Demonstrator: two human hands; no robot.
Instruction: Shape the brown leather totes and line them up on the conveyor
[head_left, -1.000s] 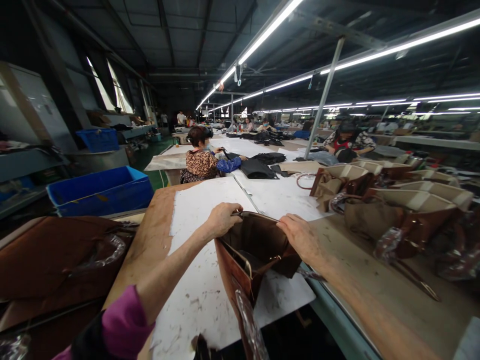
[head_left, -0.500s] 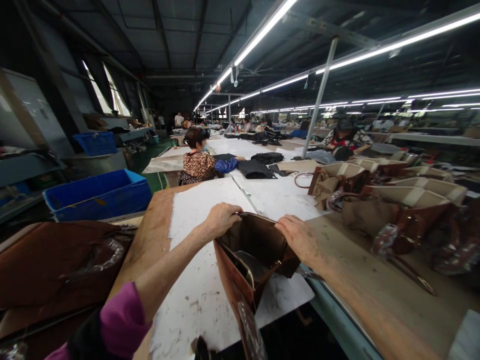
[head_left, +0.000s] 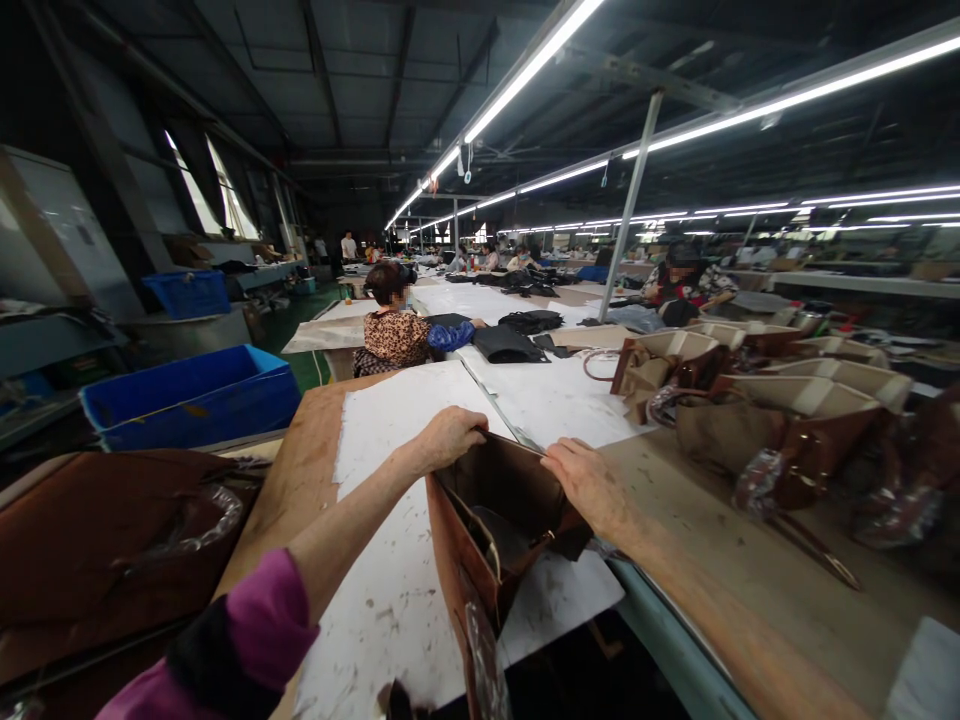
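Note:
A brown handbag (head_left: 454,530) stands open-topped in front of me, its dark lining and an inner zip pocket showing. My left hand (head_left: 448,438) pinches the far rim at its left corner. Toward the right end of that same rim, my right hand (head_left: 589,483) grips the edge with fingers curled over it. Clear plastic wraps a strap hanging at the near side. Under the bag lies a stained white sheet (head_left: 375,570) on the table.
Several brown handbags (head_left: 825,455) stand at the right, and more brown bags (head_left: 112,540) lie at the left. A blue bin (head_left: 195,400) is beyond those. A co-worker (head_left: 394,325) sits across the table near dark folded pieces (head_left: 510,344); another person (head_left: 686,275) is farther right.
My right hand has shifted slightly left along the rim, and the far rim looks straighter. The left hand keeps its hold. The whole view has moved a little.

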